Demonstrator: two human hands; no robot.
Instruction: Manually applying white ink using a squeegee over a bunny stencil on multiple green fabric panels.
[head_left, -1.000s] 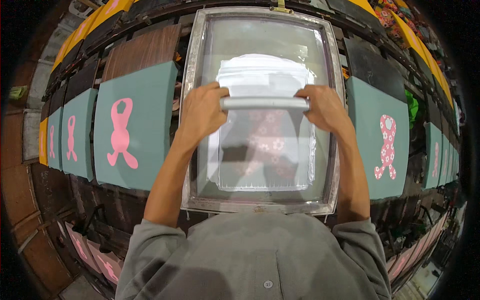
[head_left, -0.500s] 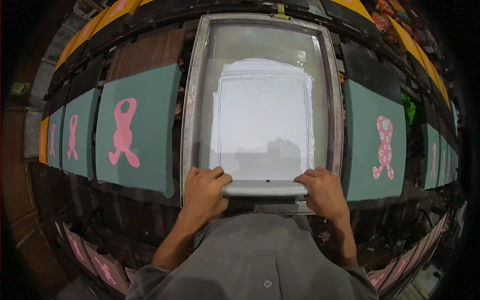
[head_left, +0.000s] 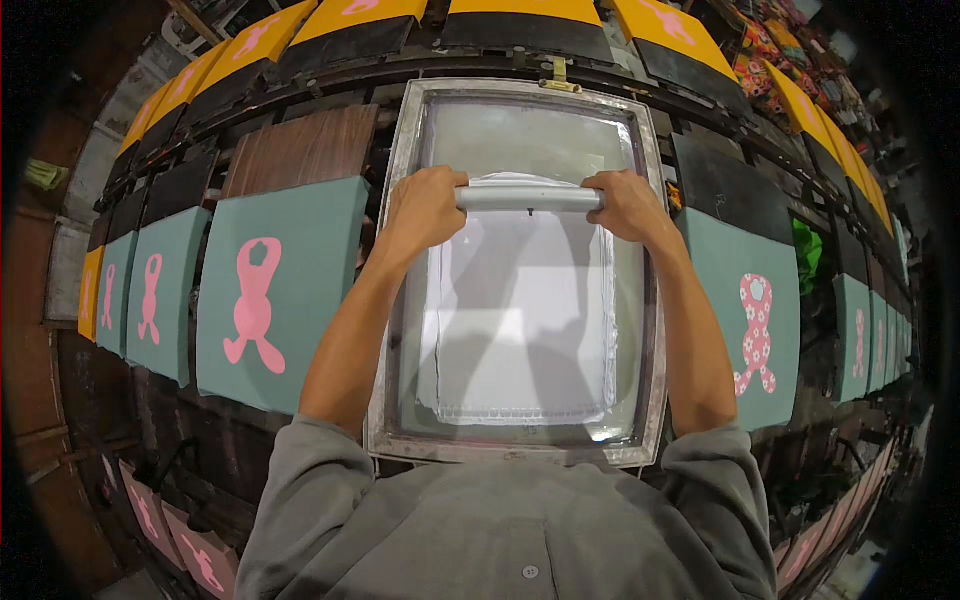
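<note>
Toward the far edge of the metal screen frame (head_left: 530, 90), a pale grey bar (head_left: 530, 198) spans crosswise between the person's two hands, nearly level from side to side. The left hand (head_left: 428, 205) is closed around the bar's left end and the right hand (head_left: 630, 207) around its right end; how the fingertips sit underneath is hidden. Between the frame's side edges lies a broad white layer (head_left: 520, 320), most of it on the near side of the bar, with a small rounded patch beyond it toward the far edge.

The step in hand appears to be a spreading pass of the bar over that layer, though its direction cannot be told. A further pass would call for even pressure from both hands and a straight line, clear of the frame's side edges.

Just beyond the left edge sits a green panel (head_left: 320, 290) with a plain pink figure (head_left: 259, 310); past the right edge, another bears a flowered figure (head_left: 756, 335).
</note>
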